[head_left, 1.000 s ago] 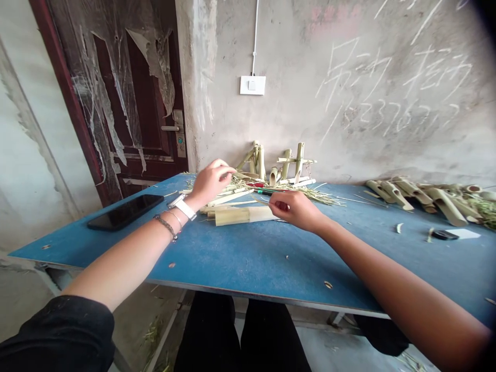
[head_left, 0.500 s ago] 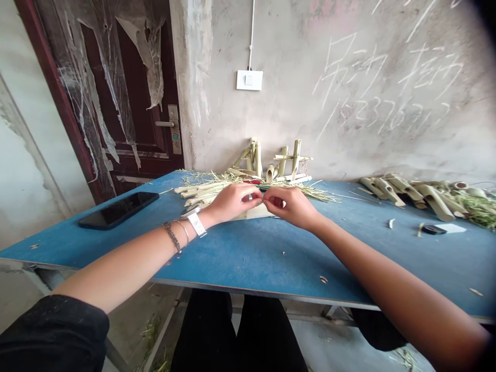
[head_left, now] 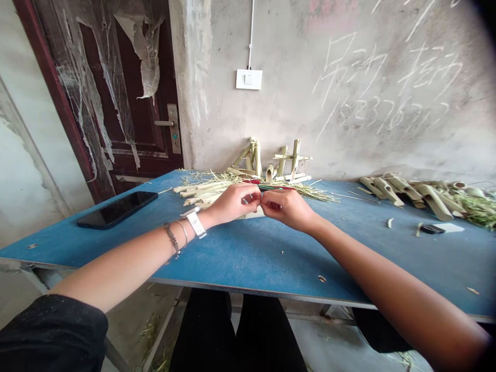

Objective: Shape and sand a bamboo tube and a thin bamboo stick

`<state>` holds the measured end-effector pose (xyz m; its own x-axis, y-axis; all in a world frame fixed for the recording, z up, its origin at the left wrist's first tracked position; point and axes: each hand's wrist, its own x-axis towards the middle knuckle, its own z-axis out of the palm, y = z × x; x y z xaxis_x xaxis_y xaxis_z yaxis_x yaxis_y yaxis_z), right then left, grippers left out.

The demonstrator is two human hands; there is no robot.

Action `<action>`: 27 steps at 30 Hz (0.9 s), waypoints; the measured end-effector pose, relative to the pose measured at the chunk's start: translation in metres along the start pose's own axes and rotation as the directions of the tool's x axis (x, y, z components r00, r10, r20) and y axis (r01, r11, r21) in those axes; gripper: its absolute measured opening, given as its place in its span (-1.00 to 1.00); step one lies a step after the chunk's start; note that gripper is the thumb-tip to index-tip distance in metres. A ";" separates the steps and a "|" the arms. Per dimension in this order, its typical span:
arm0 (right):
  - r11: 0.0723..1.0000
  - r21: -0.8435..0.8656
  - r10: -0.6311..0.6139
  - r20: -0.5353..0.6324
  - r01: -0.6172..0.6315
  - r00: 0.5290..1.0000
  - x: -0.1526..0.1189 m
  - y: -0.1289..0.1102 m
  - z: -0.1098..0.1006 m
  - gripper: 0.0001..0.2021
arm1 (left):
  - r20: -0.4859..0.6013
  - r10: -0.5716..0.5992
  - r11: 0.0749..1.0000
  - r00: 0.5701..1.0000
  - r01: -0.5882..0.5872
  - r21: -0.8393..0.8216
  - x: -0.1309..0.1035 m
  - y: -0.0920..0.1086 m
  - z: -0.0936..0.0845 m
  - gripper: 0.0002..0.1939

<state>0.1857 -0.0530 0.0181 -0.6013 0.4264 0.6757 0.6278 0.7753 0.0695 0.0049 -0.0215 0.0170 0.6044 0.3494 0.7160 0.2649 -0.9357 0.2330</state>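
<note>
My left hand (head_left: 236,201) and my right hand (head_left: 289,207) meet fingertip to fingertip above the blue table (head_left: 232,253). Both are pinched closed, and whatever lies between the fingertips is too small to make out. Just behind and under them are pale cut stalks (head_left: 201,192), partly hidden by my left hand. A pale flat piece (head_left: 251,213) shows below the fingertips. Red and green slim items (head_left: 267,187) lie right behind my hands, beside thin straw-like strips (head_left: 320,193).
A black phone (head_left: 118,209) lies at the left. Small bamboo structures (head_left: 253,157) stand by the wall. Cut bamboo tubes (head_left: 434,201) are piled at the right, near a black and white tool (head_left: 442,228). The table's front edge (head_left: 248,292) runs above my legs.
The fingers of both hands have shifted slightly and come closer together, with the fingertips still meeting. My right hand has moved a little to the left.
</note>
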 end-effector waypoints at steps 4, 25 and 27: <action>1.000 -0.003 -0.024 -0.008 0.024 1.000 -0.001 0.001 0.002 -0.84 | 0.076 -0.067 0.984 0.995 0.078 -0.159 0.000 0.000 -0.001 -0.95; 0.988 0.100 0.123 -0.026 -0.120 0.992 0.000 -0.004 -0.001 -0.91 | 0.012 -0.364 0.845 0.931 0.336 -0.416 0.002 -0.011 -0.005 -0.89; 0.985 0.119 0.128 -0.025 -0.125 0.991 0.001 -0.004 -0.002 -0.91 | -0.043 -0.419 0.841 0.907 0.370 -0.396 0.002 -0.015 -0.007 -0.91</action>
<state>0.1836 -0.0565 0.0195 -0.5029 0.5105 0.6975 0.6345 0.7660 -0.1032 -0.0030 -0.0069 0.0198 0.4050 0.7070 0.5797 0.1490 -0.6766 0.7211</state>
